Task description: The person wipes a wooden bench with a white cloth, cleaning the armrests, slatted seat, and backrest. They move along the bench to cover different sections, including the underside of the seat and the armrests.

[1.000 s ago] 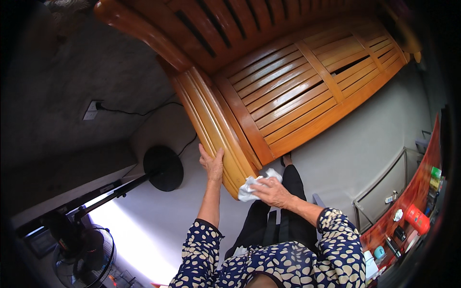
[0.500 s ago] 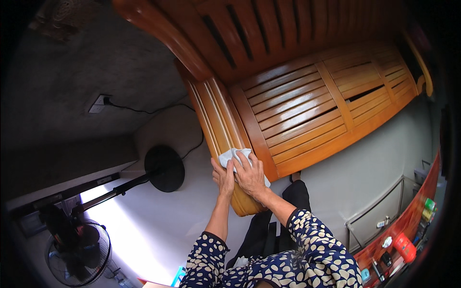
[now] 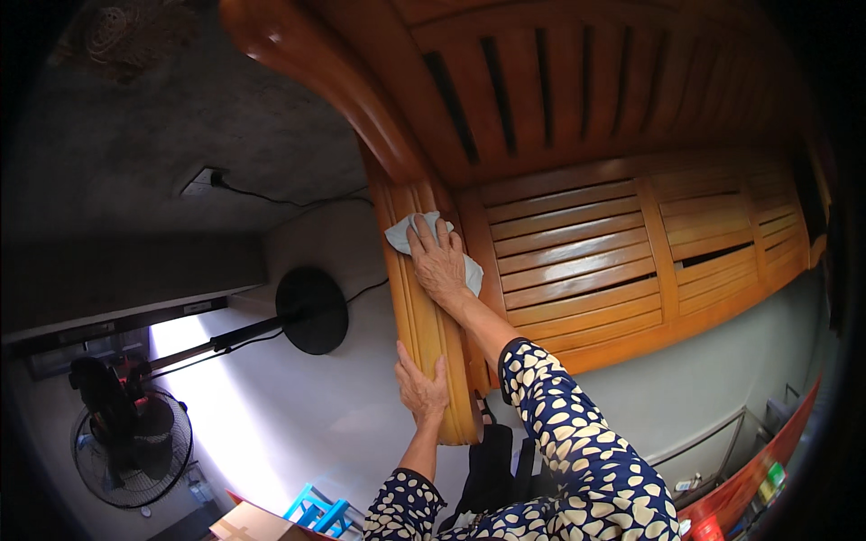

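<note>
cloth [image 3: 405, 236], pale and rumpled, lies on the armrest [image 3: 418, 311] of a wooden settee [image 3: 559, 183], toward the far end. nearest are the sleeves [image 3: 582, 424], dark blue with cream spots, coming up from the lower edge. the left hand [image 3: 421, 389] rests on the near part of the armrest, at its outer side, thumb and fingers well apart, touching only the wood. farther along, the right hand [image 3: 439, 268] lies palm down on the cloth, nearly flat with fingers slightly spread; it covers the cloth's middle and is not closed around it. just right of the armrest is the glossy seat [image 3: 577, 227], with dark gaps between its slats. at the lower left are a cardboard box [image 3: 257, 523] and a blue stool [image 3: 335, 518]. beyond the seat rises the backrest [image 3: 514, 27], also slatted. off to the left is a fan [image 3: 135, 442] on a pole with a round black base [image 3: 313, 311]. on the grey wall is a white socket [image 3: 197, 184], a black cord plugged in.
</note>
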`<state>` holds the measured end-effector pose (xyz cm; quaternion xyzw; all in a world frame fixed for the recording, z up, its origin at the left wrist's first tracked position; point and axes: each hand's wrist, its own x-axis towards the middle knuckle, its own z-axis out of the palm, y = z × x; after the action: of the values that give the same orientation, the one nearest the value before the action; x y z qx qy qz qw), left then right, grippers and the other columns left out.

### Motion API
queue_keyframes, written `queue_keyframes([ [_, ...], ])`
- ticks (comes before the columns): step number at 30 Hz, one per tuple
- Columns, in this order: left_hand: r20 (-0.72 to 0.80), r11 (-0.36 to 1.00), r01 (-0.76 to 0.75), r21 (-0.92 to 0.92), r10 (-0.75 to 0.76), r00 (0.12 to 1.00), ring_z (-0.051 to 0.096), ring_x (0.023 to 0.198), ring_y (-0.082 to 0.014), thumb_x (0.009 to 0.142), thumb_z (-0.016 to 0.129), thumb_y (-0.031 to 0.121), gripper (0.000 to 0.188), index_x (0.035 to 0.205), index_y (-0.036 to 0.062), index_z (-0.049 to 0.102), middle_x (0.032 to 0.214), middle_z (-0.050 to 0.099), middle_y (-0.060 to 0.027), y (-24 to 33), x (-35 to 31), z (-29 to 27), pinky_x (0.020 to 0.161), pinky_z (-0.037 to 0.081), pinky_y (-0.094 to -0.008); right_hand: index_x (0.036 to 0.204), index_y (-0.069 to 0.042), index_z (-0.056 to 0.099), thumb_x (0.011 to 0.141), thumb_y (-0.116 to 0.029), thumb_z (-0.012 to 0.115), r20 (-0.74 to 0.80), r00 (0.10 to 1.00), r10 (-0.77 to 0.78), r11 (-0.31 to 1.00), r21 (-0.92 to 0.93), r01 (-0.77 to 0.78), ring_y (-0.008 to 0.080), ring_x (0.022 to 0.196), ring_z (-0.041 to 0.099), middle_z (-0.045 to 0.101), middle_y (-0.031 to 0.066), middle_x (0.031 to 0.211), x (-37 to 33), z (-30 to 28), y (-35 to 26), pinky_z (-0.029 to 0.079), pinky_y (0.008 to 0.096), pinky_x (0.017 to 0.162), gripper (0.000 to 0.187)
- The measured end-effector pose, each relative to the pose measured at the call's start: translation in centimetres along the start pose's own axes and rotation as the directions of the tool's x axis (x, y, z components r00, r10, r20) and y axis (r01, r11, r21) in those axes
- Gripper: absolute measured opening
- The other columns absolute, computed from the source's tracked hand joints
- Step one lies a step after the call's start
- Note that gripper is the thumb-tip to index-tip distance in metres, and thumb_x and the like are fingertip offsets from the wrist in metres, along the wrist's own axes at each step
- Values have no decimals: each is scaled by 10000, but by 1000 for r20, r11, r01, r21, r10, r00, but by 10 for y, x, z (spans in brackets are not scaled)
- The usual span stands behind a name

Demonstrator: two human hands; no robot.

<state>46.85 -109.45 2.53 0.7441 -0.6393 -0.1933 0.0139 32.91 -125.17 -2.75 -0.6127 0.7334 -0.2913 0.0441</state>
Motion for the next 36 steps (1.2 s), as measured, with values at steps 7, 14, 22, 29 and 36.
queue_keyframes([
  [7, -134, 998, -46, -31, 42, 990, 531, 1064, -412, 899, 571, 333, 710, 1475, 67, 252, 1187, 516, -225, -7, 3, 5, 871, 456, -474, 1180, -67, 627, 790, -120, 610, 186, 892, -413, 888, 298, 349, 315, 1291, 416, 498, 50, 1360, -52, -21, -12, 409, 469, 910, 394],
  [14, -44, 998, 38, -57, -41, 998, 494, 1152, -424, 877, 603, 294, 683, 1441, 48, 307, 1264, 505, -234, 8, 4, -8, 932, 429, -477, 1152, -58, 650, 816, -142, 581, 253, 818, -516, 830, 385, 404, 297, 1211, 476, 527, 57, 1339, -26, -19, -1, 418, 410, 895, 354],
  [22, -71, 999, 30, -42, -33, 997, 527, 1084, -400, 842, 644, 358, 766, 1454, 68, 285, 1177, 523, -215, -3, 4, -2, 886, 460, -486, 1142, -23, 634, 839, -109, 534, 123, 903, -411, 911, 76, 404, 297, 1144, 479, 498, 130, 1347, 53, 26, -13, 411, 369, 886, 331],
  [29, -52, 998, 50, -40, -52, 997, 533, 1081, -396, 837, 652, 366, 759, 1447, 56, 321, 1180, 523, -215, -2, 4, -3, 863, 465, -469, 1232, 15, 585, 884, -158, 517, 150, 954, -261, 892, -341, 298, 323, 1213, 447, 476, 177, 1373, 122, 65, -31, 365, 379, 937, 395],
  [36, -105, 996, -7, -92, -2, 994, 541, 1072, -384, 817, 678, 367, 779, 1435, 32, 344, 1181, 526, -207, -12, 3, 6, 850, 472, -470, 1318, 29, 521, 908, -257, 514, 112, 985, -130, 712, -681, 172, 350, 1272, 393, 406, 221, 1431, 197, 57, -46, 312, 399, 1030, 501],
])
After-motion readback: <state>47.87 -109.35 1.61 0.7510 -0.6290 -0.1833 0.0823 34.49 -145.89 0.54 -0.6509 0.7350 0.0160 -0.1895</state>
